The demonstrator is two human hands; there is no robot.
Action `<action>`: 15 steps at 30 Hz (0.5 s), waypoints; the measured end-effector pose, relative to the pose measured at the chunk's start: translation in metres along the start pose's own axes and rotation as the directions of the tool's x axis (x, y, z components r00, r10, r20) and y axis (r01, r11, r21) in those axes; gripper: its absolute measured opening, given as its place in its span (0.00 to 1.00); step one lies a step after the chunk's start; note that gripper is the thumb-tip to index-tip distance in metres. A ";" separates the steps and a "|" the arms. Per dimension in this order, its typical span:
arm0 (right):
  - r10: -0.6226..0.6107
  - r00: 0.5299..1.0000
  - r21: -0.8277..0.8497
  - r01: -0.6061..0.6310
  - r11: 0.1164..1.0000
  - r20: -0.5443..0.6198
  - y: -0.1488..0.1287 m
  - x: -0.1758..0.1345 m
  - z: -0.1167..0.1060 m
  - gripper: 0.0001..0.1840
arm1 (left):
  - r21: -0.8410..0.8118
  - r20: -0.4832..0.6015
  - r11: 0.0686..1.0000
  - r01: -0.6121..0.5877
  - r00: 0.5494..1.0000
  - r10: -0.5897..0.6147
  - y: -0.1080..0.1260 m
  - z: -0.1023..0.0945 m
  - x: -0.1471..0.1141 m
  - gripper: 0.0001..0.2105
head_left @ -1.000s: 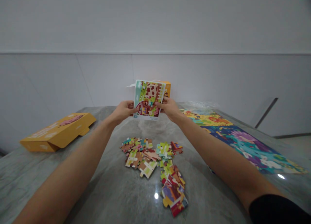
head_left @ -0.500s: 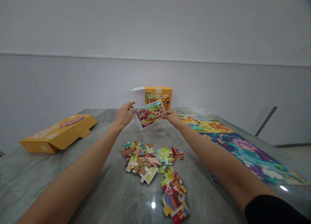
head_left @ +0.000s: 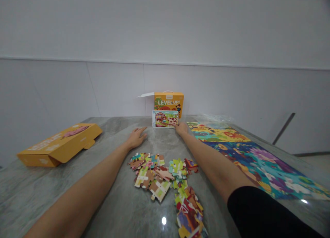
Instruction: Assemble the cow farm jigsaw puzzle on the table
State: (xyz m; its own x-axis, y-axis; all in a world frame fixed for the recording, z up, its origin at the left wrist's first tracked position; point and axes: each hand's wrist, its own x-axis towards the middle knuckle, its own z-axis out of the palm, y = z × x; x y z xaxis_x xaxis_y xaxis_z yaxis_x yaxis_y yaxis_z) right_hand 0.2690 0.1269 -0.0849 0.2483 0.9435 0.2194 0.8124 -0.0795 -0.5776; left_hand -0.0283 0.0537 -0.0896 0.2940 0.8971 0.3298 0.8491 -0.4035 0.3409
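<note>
A picture card [head_left: 165,119] with a farm scene, a barn and a cow, stands upright in front of the yellow "LEVEL UP!" box [head_left: 168,101]. My right hand [head_left: 182,128] is at the card's lower right corner, fingers closed on its edge. To the left, my left hand [head_left: 136,137] rests on or just above the table, fingers apart and holding nothing. Nearer to me lies a heap of loose jigsaw pieces [head_left: 152,172], between my forearms. More pieces [head_left: 190,214] overlap in a pile at the front right.
On the left lies a yellow box [head_left: 59,141] with an open flap. Two assembled puzzles, a yellow one [head_left: 221,132] and a blue one [head_left: 260,165], are spread along the right. Clear plastic wrap [head_left: 216,118] sits behind them, near the wall, on the grey table [head_left: 113,203].
The card went from tilted in both hands to upright and level before the box. My left hand let go and came down to the table; my right hand stayed at the card's corner.
</note>
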 end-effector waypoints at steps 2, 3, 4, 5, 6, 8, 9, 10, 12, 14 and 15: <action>0.026 1.000 -0.043 -0.025 0.999 0.006 -0.003 -0.003 -0.001 0.18 | 0.011 0.052 1.000 0.017 0.999 -0.017 -0.001 0.003 0.008 0.28; 0.031 1.000 -0.064 -0.030 0.998 0.005 -0.005 -0.004 -0.003 0.18 | 0.014 0.074 1.000 0.017 0.997 -0.018 -0.001 0.005 0.012 0.29; 0.033 0.999 -0.081 -0.033 0.996 0.001 -0.006 -0.006 -0.004 0.19 | 0.016 0.093 1.000 0.014 0.996 -0.015 -0.001 0.006 0.017 0.29; 0.034 0.999 -0.095 -0.035 0.995 -0.003 -0.008 -0.008 -0.005 0.19 | 0.017 0.110 1.000 0.009 0.994 -0.011 -0.001 0.008 0.023 0.30; 0.034 0.999 -0.107 -0.035 0.994 -0.008 -0.010 -0.009 -0.007 0.18 | 0.015 0.124 1.000 0.005 0.992 -0.007 -0.001 0.009 0.029 0.30; 0.033 0.999 -0.126 -0.035 0.991 -0.016 -0.013 -0.013 -0.009 0.19 | 0.005 0.144 1.000 0.001 0.990 -0.002 0.001 0.012 0.041 0.31; 0.035 0.999 -0.135 -0.037 0.990 -0.018 -0.014 -0.015 -0.011 0.19 | -0.004 0.151 1.000 0.001 0.989 0.000 0.003 0.014 0.046 0.31; 0.039 0.999 -0.145 -0.041 0.989 -0.017 -0.014 -0.017 -0.012 0.20 | -0.017 0.156 1.000 0.000 0.988 0.002 0.004 0.015 0.050 0.31; 0.050 0.999 -0.163 -0.051 0.985 -0.011 -0.015 -0.020 -0.014 0.20 | -0.055 0.156 0.998 -0.002 0.988 0.011 0.005 0.017 0.055 0.31; 0.062 0.998 -0.176 -0.061 0.982 -0.003 -0.016 -0.023 -0.019 0.20 | -0.105 0.144 0.994 0.001 0.990 0.014 0.006 0.018 0.055 0.31; 0.065 0.998 -0.178 -0.063 0.982 0.004 -0.018 -0.024 -0.022 0.20 | -0.133 0.132 0.991 0.007 0.991 0.011 0.007 0.018 0.053 0.31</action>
State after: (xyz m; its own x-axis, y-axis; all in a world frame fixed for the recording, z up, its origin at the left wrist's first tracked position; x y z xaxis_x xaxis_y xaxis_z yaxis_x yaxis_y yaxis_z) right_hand 0.2604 0.0988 -0.0628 0.2984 0.9376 0.1784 0.8761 -0.1950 -0.4409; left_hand 0.0005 0.1018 -0.0853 0.3589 0.9085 0.2142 0.7853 -0.4179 0.4569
